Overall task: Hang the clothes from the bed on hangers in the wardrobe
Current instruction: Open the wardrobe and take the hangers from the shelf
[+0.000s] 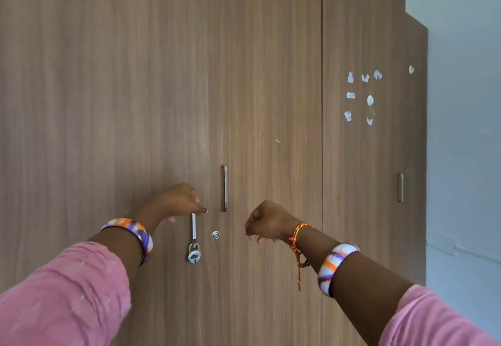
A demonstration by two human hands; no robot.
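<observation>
Pink sleeves (62, 297) frame both arms. Left hand (180, 200) has its grip curled round the metal latch bar (193, 227), from which a padlock (194, 254) hangs. Right hand (268, 222) is fisted, holding nothing, near the closed wardrobe (135, 74) doors. No writing is legible.

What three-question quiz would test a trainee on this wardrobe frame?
1. True or false: the wardrobe doors are shut.
2. What hangs from the left door's handle? A) padlock B) hanger C) shirt
3. Which hand holds that handle?

Key:
1. True.
2. A, the padlock.
3. The left hand; the right hand is curled, holding nothing, below the right door's handle.
</observation>
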